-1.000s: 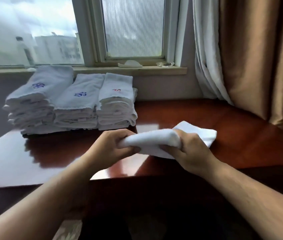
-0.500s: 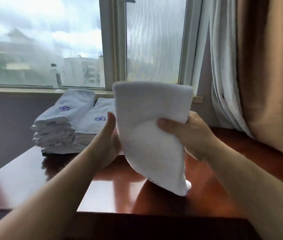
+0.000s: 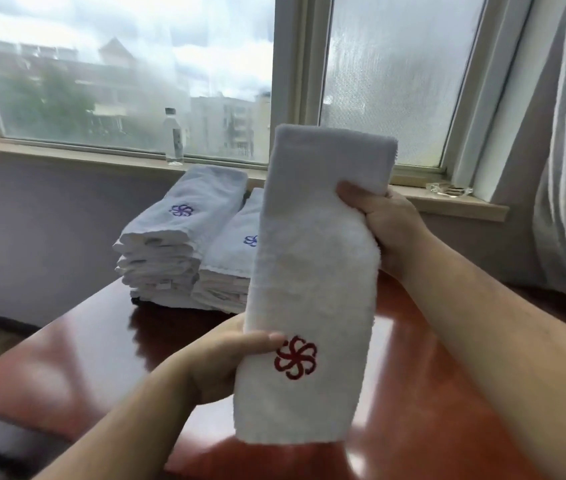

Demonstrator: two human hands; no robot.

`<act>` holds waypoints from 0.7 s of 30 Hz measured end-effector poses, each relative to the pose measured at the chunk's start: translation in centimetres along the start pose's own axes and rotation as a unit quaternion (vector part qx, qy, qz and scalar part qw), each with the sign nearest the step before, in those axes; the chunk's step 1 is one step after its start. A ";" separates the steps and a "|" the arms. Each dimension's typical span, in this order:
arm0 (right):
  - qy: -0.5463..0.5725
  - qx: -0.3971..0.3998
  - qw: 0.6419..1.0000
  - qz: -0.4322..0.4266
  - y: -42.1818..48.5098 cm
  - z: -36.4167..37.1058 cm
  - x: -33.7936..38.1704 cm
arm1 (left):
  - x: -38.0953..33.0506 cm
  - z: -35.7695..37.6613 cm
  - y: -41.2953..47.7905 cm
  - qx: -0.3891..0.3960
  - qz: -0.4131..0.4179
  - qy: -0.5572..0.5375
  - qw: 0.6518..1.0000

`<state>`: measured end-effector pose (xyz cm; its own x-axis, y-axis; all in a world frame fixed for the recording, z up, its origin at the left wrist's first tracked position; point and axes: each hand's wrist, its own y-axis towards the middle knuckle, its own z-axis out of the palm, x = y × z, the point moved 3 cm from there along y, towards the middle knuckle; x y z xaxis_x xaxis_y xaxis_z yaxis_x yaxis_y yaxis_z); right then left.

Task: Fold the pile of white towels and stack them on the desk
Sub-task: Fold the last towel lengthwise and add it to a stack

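Two pinch grips on upright folded towel [image 3: 312,271]: left hand [image 3: 220,362] low, right hand [image 3: 385,223] high; it blocks pt of far towel stacks [image 3: 184,237]; water bottle [image 3: 173,138] behind.

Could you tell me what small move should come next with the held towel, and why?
Probably carry the towel to the stacks at the back of the desk and lay it flat, emblem up. It already looks folded into a narrow strip, left hand and right hand hold it upright aloft, and the stacked towels show emblems on top.
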<state>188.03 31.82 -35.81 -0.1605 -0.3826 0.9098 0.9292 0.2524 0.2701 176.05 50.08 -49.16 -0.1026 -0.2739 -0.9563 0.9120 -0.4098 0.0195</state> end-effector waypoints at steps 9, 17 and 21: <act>-0.031 0.020 0.998 0.059 11.1 2.7 -2.3 | -4.9 -6.0 3.2 -0.167 -0.012 -0.011 0.986; -0.025 0.041 0.995 0.088 23.7 4.8 -4.8 | -11.9 -12.4 8.0 -0.221 -0.054 -0.008 0.974; -0.232 -0.033 0.959 0.162 27.6 2.4 -10.4 | -11.9 -15.0 11.4 -0.368 -0.109 0.241 0.891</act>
<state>214.60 44.87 -37.09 0.0246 0.1460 0.9890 0.9720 0.2279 -0.0578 193.59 61.75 -41.99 -0.2879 0.2215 -0.9317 0.9229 0.3239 -0.2082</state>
